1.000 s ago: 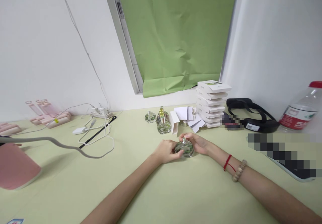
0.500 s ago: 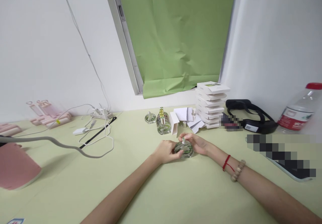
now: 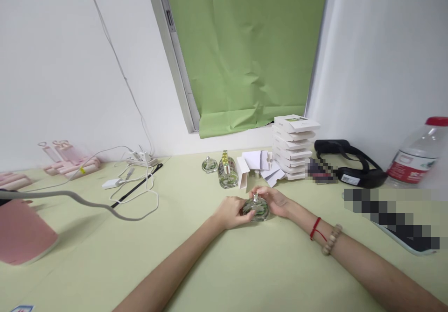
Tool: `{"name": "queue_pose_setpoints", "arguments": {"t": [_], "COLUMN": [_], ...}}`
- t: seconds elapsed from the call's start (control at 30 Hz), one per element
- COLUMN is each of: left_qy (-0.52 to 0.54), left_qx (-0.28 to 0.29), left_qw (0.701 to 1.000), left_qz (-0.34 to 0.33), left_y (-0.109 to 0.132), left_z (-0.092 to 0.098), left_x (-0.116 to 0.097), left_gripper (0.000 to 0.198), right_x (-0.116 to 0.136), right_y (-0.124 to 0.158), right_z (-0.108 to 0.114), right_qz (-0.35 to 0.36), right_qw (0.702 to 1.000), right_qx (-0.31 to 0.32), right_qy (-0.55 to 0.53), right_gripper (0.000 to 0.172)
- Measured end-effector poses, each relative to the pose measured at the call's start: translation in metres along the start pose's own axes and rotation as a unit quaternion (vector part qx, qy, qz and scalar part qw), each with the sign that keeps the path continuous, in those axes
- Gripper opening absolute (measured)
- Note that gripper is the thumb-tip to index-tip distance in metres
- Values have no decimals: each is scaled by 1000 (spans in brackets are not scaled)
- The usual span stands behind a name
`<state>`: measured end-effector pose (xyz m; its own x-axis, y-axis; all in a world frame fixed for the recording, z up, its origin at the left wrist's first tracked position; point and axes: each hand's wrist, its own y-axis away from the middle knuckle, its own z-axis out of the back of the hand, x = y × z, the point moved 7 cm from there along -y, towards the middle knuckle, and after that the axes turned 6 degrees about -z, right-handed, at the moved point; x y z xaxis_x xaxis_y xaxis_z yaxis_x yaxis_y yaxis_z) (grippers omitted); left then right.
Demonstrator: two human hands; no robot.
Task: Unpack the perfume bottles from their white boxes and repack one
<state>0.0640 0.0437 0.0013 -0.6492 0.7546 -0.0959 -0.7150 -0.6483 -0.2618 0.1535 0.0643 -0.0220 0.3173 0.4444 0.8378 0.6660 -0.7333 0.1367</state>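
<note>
Bottle (image 3: pixel 259 209) upright between left grip (image 3: pixel 231 212) and right grip (image 3: pixel 276 201), touching both.

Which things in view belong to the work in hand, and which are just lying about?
Work in hand:
- perfume bottle, held by left hand and right hand
- probably the similar bottles and stacked white boxes

Apparently lying about:
- black headset
- red-capped plastic bottle
- white adapter

Head camera: head-worn, above and on the near side of the glass bottle (image 3: pixel 257 212), looking forward and down.
Green sheet (image 3: pixel 250 55): faced beyond the bottle, farther from the lens.
Tabletop (image 3: pixel 262 265): near, viewed from above, spreading to both sides of the bottle.
</note>
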Motion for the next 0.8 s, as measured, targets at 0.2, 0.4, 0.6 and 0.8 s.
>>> {"name": "queue_pose_setpoints", "arguments": {"t": [0.2,0.4,0.6,0.8], "left_qy": [5,6,6,3], "left_qx": [-9,-10,-7,-5], "left_qw": [1000,1000,1000,1000], "left_qz": [-10,-5,-4,0], "left_y": [-1,0,0,-1], "left_z": [2,2,1,1], "left_x": [-3,-1,0,-2], "left_gripper": [42,41,40,38], "right_x": [1,0,4,7], "right_y": [0,1,-3,-6], "right_z": [-5,-5,1,15], "right_qz": [-4,-9,23,58], "right_qw": [1000,1000,999,986], "right_qx": [15,7,-47,-152], "right_qy": [-10,-12,-13,17], "right_gripper": [10,12,20,19]}}
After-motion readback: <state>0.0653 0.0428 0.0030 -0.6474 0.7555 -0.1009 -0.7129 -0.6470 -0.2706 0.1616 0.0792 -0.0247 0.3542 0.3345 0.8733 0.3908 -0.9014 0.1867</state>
